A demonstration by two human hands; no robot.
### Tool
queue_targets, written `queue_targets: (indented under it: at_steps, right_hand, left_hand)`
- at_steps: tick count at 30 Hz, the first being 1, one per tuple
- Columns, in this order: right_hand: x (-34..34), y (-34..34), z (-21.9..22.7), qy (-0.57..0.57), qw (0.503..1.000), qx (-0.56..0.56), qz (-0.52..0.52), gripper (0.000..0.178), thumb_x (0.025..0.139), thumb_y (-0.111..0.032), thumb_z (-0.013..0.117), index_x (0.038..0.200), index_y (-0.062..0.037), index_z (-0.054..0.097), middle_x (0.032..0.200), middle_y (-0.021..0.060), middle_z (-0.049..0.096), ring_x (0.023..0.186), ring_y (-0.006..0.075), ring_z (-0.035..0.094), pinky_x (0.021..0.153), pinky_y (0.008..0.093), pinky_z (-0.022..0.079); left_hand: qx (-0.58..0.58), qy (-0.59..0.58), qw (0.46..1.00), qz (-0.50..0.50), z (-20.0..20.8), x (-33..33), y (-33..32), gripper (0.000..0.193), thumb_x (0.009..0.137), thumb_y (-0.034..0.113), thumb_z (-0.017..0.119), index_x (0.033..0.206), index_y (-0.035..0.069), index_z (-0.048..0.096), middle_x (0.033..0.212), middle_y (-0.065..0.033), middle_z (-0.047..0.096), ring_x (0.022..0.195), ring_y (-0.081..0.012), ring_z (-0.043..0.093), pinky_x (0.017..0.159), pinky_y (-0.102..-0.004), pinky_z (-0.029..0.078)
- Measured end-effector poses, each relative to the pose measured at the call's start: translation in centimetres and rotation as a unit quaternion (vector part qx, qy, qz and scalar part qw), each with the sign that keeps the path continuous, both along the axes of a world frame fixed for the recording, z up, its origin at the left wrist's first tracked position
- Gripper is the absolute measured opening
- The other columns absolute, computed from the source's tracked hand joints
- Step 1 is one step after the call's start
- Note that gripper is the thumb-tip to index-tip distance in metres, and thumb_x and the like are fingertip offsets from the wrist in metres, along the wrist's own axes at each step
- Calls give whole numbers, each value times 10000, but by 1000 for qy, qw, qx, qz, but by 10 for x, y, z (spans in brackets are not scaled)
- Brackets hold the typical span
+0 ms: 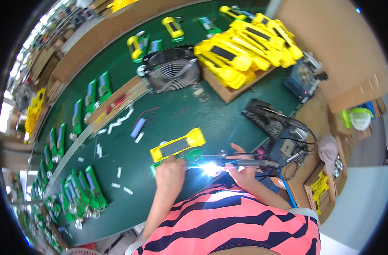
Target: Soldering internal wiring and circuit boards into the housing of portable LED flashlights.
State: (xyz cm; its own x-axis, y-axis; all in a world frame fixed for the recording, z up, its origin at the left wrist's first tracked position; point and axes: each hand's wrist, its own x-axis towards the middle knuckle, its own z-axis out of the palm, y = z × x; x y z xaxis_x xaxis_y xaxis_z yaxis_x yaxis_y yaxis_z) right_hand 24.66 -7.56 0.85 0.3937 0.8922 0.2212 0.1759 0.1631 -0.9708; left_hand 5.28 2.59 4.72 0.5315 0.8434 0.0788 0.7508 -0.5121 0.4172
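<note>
My right hand (241, 170) grips the grey handle of a soldering iron (258, 162), whose cable runs off to the right. The iron points left toward a glaring white light (211, 169), which hides its tip and the work there. My left hand (170, 173) is closed to the left of the glare; what its fingers pinch is hidden. Just beyond them lies a yellow casing (197, 137) with a dark panel in its middle. Part of a green casing (194, 154) shows beneath and in front of it.
A cardboard tray (219, 90) heaped with yellow casings (240, 59) stands at the back beside a black fan (172, 70). Green casings (77, 193) with round lamp ends line the left. A blue cylinder (138, 127) lies mid-table. Soldering equipment (283, 146) and cables crowd the right.
</note>
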Motion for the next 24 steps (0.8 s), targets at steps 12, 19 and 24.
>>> queue_targets:
  at_steps: [12,19,24]
  right_hand:
    - [89,-65,-25,270,863,147,-401,133,827,-102,533,907,5,534,687,100,596,559,143,539,633,271,464]
    - [107,-64,-42,311,861,144,-376,131,836,-129,543,926,-35,528,696,78,594,624,148,561,625,267,475]
    - [64,-58,-22,206,921,103,-315,138,805,-42,519,929,19,509,753,102,585,617,135,554,566,239,447]
  left_hand:
    - [-16,1,1000,-3,6,2,0,20,668,67,614,658,51,622,656,-128,542,584,-293,562,541,-369,453]
    - [13,5,1000,25,1,-1,-8,34,632,50,635,663,54,621,648,-109,544,574,-280,559,542,-364,449]
    - [18,-34,999,-3,1,4,-4,21,608,39,616,610,61,615,665,-116,510,639,-284,552,586,-380,445]
